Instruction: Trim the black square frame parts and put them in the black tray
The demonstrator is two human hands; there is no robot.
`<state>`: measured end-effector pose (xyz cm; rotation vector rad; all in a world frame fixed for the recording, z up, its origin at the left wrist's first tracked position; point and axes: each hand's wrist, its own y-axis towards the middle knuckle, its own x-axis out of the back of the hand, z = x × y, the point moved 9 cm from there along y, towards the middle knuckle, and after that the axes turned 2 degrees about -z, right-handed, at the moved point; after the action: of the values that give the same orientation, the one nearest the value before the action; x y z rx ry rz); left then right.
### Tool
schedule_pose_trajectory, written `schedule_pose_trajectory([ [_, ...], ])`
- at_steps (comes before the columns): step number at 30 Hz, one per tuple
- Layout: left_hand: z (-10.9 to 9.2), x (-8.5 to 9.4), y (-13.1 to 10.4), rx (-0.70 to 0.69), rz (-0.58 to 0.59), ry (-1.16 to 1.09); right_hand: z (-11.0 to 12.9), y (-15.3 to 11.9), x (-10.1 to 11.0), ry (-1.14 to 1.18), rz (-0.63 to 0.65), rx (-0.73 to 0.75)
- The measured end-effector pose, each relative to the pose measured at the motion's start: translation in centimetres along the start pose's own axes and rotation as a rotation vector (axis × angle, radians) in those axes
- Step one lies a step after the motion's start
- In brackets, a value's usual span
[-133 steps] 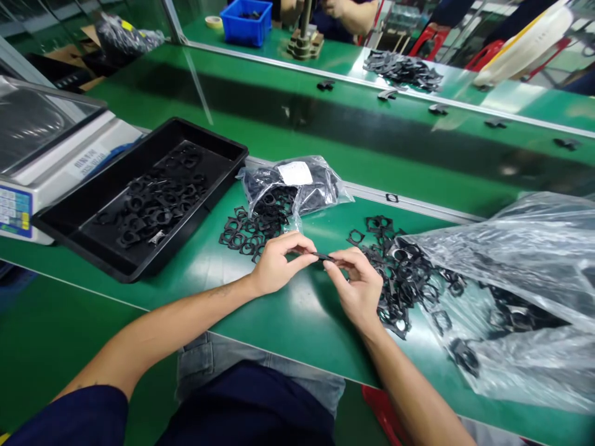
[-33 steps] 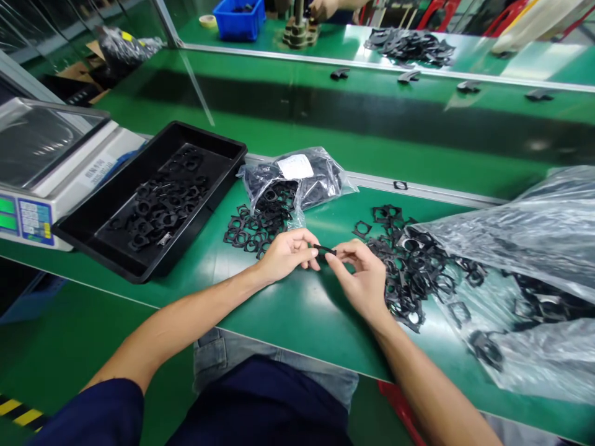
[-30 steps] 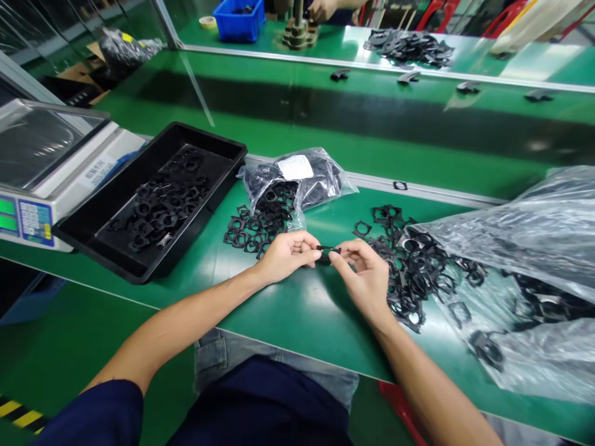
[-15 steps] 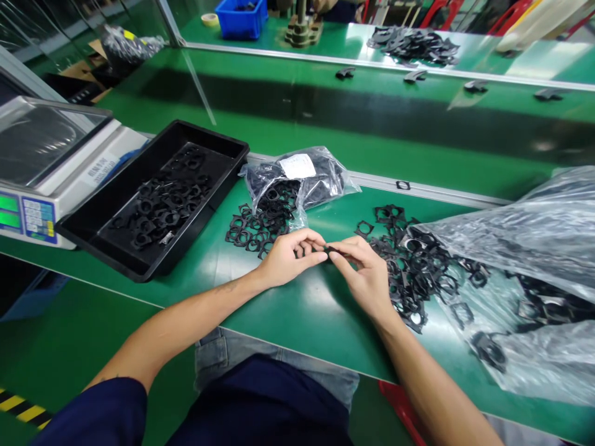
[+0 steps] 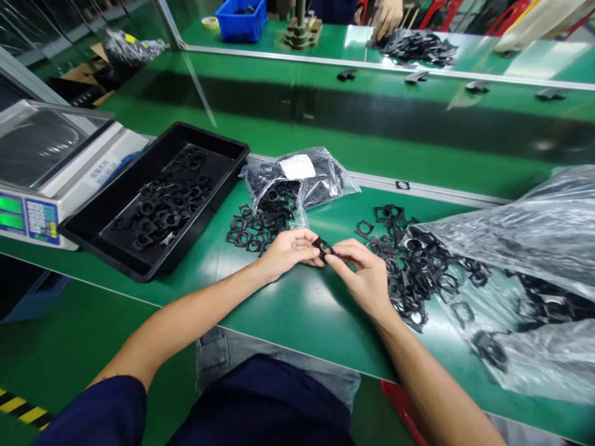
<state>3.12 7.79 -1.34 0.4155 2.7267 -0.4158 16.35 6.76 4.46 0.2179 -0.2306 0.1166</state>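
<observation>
Between my two hands, just above the green table [image 5: 297, 303], is a small black plastic ring-shaped part [image 5: 320, 243] with a round hole. The fingers and thumb of my left hand [image 5: 292, 253] pinch its left side. At its other side, my right hand [image 5: 361, 267] grips it with thumb and fingertips. A loose pile of similar black parts [image 5: 413, 272] spreads to the right of my right hand. Beyond my left hand, more such parts [image 5: 251, 229] lie at the mouth of a clear plastic bag [image 5: 328, 176] with a white label.
At the left, a black tray [image 5: 204, 214] holds several black parts beside a digital scale [image 5: 41, 210]. Large clear plastic sheeting [image 5: 534, 229] covers parts at the right. Across the green belt, a co-worker's hand [image 5: 389, 15] touches a pile of black pieces [image 5: 421, 48].
The ring-shaped part has tilted so that its face and hole now show between my fingers. Across the belt, a co-worker's hand has come to the far pile.
</observation>
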Motion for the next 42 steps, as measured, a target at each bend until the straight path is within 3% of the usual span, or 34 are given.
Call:
schedule_pose_trajectory([
  [5, -0.7, -0.1, 0.0, -0.056, 0.009, 0.004, 0.5, -0.1, 0.2, -0.068, -0.023, 0.052],
  [14, -1.0, 0.5, 0.0, -0.065, -0.007, 0.034, -0.2, -0.1, -0.9, 0.120, 0.109, -0.067],
  [21, -0.7, 1.0, 0.2, -0.066, -0.065, 0.007, 0.0, -0.2, -1.2, -0.022, 0.185, -0.004],
  [26, -0.4, 0.9, 0.2, -0.016, -0.014, -0.018, 0.1, -0.4, -1.2, -0.061, 0.179, 0.022],
  [32, 0.3, 0.6, 0.2, 0.062, 0.049, -0.055, -0.4, -0.4, -0.8, 0.040, 0.116, -0.031],
  [37, 0.6, 0.5, 0.2, 0.076, 0.055, -0.067, -1.1, -0.3, -1.5, 0.184, 0.192, -0.147],
  [42, 0.5, 0.4, 0.1, 0.072, 0.044, -0.048, -1.3, -0.2, -1.5, 0.177, 0.203, -0.189],
])
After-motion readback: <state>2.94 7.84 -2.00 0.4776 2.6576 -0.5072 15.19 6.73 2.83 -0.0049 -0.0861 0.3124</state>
